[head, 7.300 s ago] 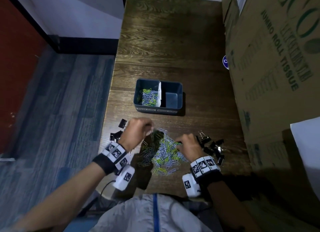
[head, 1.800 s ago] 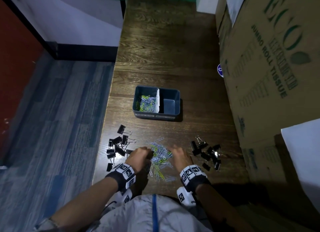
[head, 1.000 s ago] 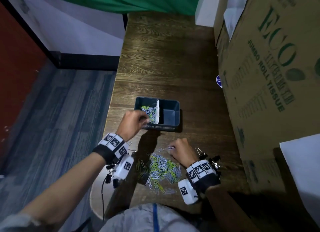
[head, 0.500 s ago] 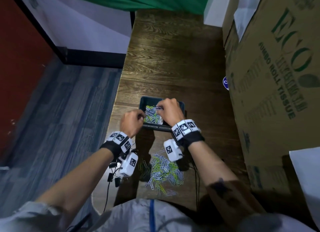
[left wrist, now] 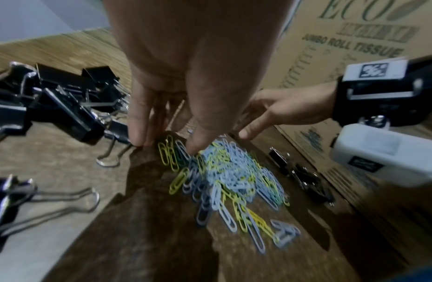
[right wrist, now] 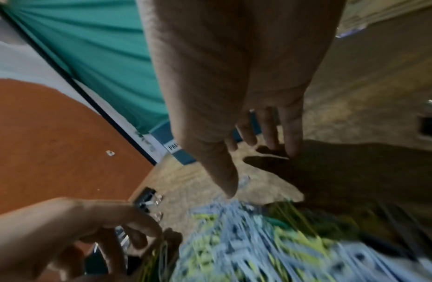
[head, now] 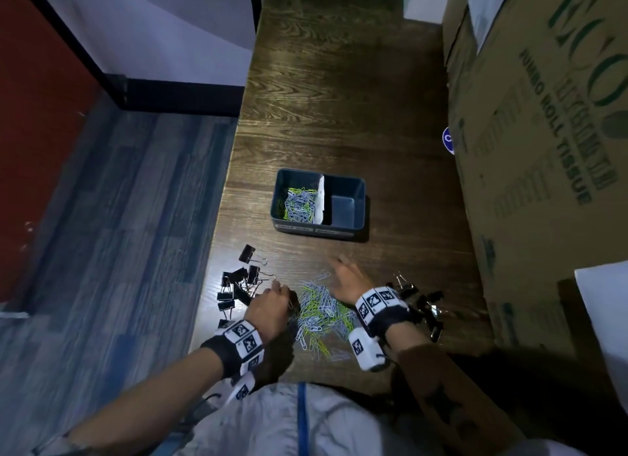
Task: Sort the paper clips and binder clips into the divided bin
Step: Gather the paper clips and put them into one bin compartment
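Note:
The dark blue divided bin (head: 359, 183) stands mid-table; paper clips (head: 299, 205) lie in its left compartment and the right compartment (head: 343, 207) is bare. A loose pile of blue and yellow paper clips (head: 323, 314) (left wrist: 234, 171) lies near the front edge. Black binder clips lie in two groups, the left group (head: 239, 285) (left wrist: 65, 106) and the right group (head: 424, 306). My left hand (head: 282, 294) (left wrist: 169, 147) points down, fingertips on the pile's left edge, holding nothing I can see. My right hand (head: 339, 268) (right wrist: 258, 167) hovers over the pile's far side with fingers spread.
A big cardboard box (head: 543, 149) walls off the table's right side. The table's left edge (head: 224, 190) drops to a blue-grey floor. Bare wood lies between the pile and the bin and beyond the bin.
Half a second ago both hands were over the bin's left compartment. Both have come back toward me to the loose pile, the right hand now open and empty.

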`<state>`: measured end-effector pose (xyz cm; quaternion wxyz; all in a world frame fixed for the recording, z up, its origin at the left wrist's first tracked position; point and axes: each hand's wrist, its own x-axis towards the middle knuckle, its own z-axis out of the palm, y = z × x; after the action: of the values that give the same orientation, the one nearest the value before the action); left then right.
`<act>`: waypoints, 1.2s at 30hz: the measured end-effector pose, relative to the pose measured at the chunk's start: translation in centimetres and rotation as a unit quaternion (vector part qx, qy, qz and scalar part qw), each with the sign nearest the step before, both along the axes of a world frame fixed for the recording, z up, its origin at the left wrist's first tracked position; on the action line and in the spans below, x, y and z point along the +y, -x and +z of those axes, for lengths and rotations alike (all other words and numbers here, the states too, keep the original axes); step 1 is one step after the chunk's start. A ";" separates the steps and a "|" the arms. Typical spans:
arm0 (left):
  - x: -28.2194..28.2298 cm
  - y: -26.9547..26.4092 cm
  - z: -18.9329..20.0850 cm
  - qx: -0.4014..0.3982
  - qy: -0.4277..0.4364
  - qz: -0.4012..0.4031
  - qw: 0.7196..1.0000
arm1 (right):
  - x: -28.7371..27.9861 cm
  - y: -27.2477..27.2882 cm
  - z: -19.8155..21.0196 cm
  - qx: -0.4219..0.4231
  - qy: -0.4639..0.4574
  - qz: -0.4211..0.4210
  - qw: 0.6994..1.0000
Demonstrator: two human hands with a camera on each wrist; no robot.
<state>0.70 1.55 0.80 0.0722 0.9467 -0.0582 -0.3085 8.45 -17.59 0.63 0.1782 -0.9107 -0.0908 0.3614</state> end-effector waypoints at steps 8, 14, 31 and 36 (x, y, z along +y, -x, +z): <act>-1.5 3.0 -1.9 -0.006 0.060 -0.106 0.993 | 0.2 5.5 -0.8 -0.035 0.010 0.184 0.982; -0.4 2.9 -2.1 -0.081 0.128 -0.107 0.983 | -2.3 6.9 -0.9 -0.048 -0.039 0.026 0.998; -2.1 1.3 -2.0 -0.058 0.157 -0.042 0.985 | -1.2 8.7 -2.4 -0.091 0.042 -0.044 0.994; -1.1 1.3 -1.1 -0.082 0.155 -0.027 0.984 | -1.9 7.5 -0.8 -0.084 0.046 -0.079 0.992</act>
<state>-0.58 0.50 -0.28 0.2047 0.9441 -0.1369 -0.2189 0.91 -19.49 -0.12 0.1557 -0.9494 -0.0168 0.2724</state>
